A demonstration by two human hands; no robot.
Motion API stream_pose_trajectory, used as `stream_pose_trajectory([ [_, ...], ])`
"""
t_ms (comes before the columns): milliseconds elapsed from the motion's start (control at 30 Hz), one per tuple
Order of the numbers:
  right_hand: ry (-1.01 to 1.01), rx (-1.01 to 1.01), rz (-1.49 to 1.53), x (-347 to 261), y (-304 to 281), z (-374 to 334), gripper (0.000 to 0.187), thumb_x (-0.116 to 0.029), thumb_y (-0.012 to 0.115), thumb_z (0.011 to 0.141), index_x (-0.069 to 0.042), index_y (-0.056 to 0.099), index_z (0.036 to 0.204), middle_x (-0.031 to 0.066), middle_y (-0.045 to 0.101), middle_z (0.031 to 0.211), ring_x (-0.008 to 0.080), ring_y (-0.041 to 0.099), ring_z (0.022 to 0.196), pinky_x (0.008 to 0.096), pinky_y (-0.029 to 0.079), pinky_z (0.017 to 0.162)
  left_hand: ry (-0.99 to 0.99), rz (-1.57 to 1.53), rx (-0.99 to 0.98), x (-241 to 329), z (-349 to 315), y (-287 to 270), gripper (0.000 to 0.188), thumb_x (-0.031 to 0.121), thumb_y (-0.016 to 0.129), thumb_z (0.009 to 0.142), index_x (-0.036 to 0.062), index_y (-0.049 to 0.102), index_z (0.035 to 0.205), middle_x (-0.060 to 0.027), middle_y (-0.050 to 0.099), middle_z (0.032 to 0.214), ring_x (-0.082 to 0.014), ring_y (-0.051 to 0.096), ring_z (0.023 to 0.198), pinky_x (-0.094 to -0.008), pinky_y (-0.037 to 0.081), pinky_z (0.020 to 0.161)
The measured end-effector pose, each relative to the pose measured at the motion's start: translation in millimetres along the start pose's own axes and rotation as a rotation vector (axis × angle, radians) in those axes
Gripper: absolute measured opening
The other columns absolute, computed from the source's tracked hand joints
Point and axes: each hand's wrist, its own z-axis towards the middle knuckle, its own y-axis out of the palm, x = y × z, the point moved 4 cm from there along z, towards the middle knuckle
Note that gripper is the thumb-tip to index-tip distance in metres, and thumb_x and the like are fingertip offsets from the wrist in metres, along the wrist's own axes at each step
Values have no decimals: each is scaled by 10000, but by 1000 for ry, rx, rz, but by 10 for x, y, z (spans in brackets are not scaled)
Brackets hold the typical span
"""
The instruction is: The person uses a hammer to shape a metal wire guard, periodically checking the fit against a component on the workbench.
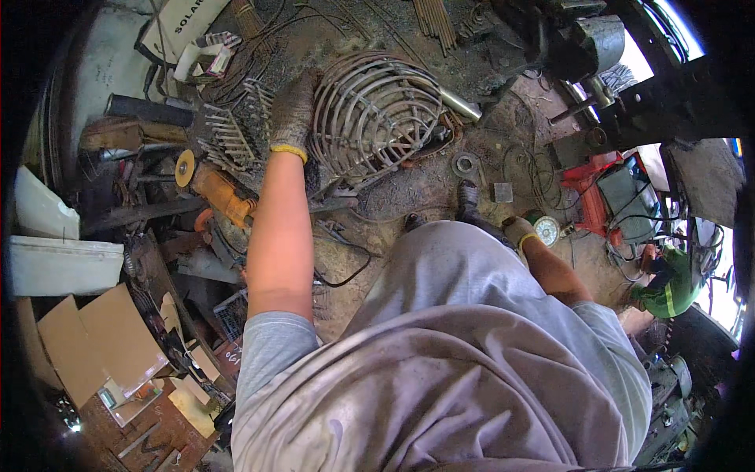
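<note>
Brown folded cardboard sheet (pixel 102 338): far left, lying below a long white panel (pixel 67 267).
Orange power tool with a round yellow disc (pixel 224 193): lying just left of the bare left arm (pixel 279 236).
Grey metal spikes in comb-like rows (pixel 234 130): lying close to the left hand.
Left hand in a grey knit glove with a yellow cuff (pixel 292 114): gripping the left edge of the round cage, fingers bent over.
Big round cage of bent grey metal rods (pixel 377 118): top middle, ahead of the dark shoes (pixel 469 198).
Shiny silver pipe (pixel 460 104): at the cage's right side, slanting down.
Flat round metal ring (pixel 465 164): on the dirty ground, near a small square metal plate (pixel 502 193).
Right hand in a matching glove (pixel 517 230): low down, fingers bent; cannot tell if holding anything.
Pale round disc with a green edge (pixel 546 230): just beside the right hand.
Red machine (pixel 586 185): farther right.
Person in green (pixel 676 287): far right, only partly showing.
</note>
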Motion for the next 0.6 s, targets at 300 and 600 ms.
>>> stream_pose_trajectory([
  [300, 66, 38, 113, 133, 215, 111, 249, -195, 500, 860, -88, 708, 947, 162, 699, 1003, 321, 663, 989, 405, 534, 818, -269, -253, 3, 15, -48, -44, 582, 500, 492, 886, -8, 671, 1106, -240, 650, 1150, -385, 605, 1081, -411, 433, 916],
  [600, 315, -90, 248, -149, -298, -44, 261, -215, 512, 881, -92, 714, 990, 144, 703, 1053, 299, 663, 1007, 379, 521, 833, -113, -268, 63, -159, 1, 46, 581, 497, 459, 896, -17, 670, 1070, -261, 641, 1135, -416, 591, 1076, -448, 425, 907],
])
